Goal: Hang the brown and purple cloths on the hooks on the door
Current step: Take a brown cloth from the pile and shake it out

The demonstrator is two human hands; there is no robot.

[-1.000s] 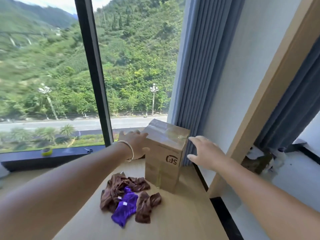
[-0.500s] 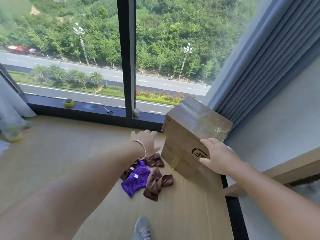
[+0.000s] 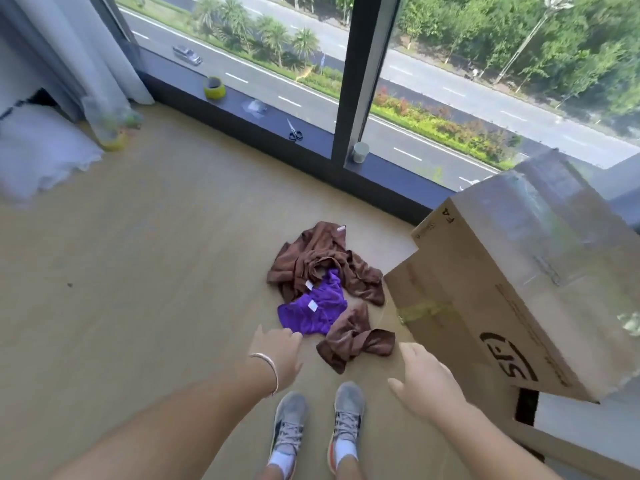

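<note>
Left hand point(image 3: 277, 351) above wood floor point(image 3: 156, 271) beside window point(image 3: 450, 81)

2 brown cloths point(image 3: 322, 261), 1 purple cloth point(image 3: 315, 310), 1 box point(image 3: 502, 289).

place: high-rise room | cues: curtain point(image 3: 86, 64); big window point(image 3: 363, 64) over road; wood floor point(image 3: 138, 271)

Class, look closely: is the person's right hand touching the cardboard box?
Apart. The head view shows bare floor between the right hand and the cardboard box; its fingers are spread and hold nothing.
</note>
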